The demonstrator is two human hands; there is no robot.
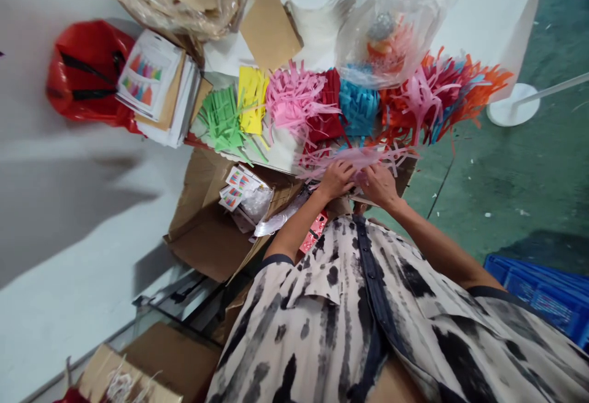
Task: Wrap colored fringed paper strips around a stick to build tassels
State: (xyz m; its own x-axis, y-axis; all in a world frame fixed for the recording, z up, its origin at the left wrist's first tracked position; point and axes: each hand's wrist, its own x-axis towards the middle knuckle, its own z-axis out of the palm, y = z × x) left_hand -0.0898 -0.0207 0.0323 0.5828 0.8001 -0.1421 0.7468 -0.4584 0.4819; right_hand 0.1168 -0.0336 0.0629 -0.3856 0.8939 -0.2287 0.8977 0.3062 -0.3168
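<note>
A pale pink paper fringe [354, 159] lies across the front of the table, gathered between my left hand [337, 180] and my right hand [377, 185]. The fingers of both hands pinch it. Just beyond it lie heaps of cut paper fringe: green [223, 124], yellow [251, 99], pink [294, 96], red [326, 108], blue [359, 99] and mixed orange and red [437, 96]. Below my hands, my body and patterned shirt [350, 311] hide part of the work area.
A clear plastic bag [391, 23] sits behind the heaps. Printed sheets [150, 75] rest on a red bag [87, 72]. An open cardboard box [202, 219] holds packaged samples [242, 189]. A blue crate [538, 299] stands on the green floor at right.
</note>
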